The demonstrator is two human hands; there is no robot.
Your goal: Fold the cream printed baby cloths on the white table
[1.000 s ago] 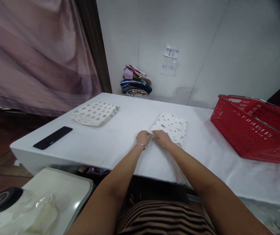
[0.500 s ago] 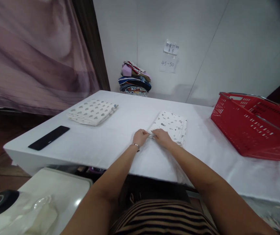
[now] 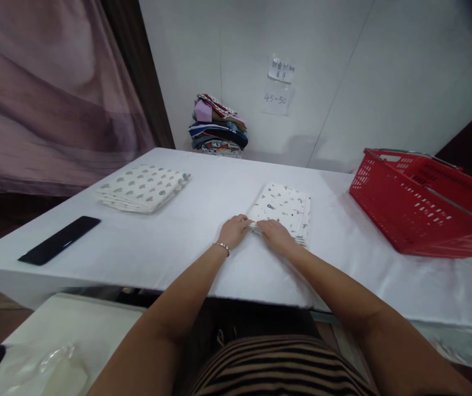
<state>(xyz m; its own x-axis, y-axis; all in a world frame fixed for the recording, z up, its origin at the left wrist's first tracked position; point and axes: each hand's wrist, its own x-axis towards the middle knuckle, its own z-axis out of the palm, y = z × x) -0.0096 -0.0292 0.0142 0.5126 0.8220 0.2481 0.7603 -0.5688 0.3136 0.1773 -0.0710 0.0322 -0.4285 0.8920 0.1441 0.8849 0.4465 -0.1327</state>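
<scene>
Both hands at the near left corner of the folded cloth [image 3: 283,210], mid-table, roughly 12 o'clock from the body. Left hand [image 3: 232,231] with fingers curled and closed, pinching the corner edge of the stacked layers. Right hand [image 3: 275,235] touching the same corner from the other side, fingers bent down onto the edge; thumb hidden, so cannot tell whether gripping or only pressing. Fingertips of the two hands meeting at the corner. Thin bracelet [image 3: 221,247] on the left wrist.

Folded cloth: white with small dark prints, flat on the white table [image 3: 203,220], several layers visible along the near edge, skewed slightly toward 1 o'clock.

Second folded cloth [image 3: 142,187] with grey spots at 10 o'clock, well apart from the hands. Flat black slab [image 3: 59,247] at 9 o'clock near the left table edge. Red basket [image 3: 421,203] at 2 o'clock, tilted, on the right part of the table. Pile of folded clothes [image 3: 217,125] at 11 o'clock against the wall, behind the far table edge. Two paper notes [image 3: 279,85] on the wall just right of the pile, lower one reading 45-50.
</scene>
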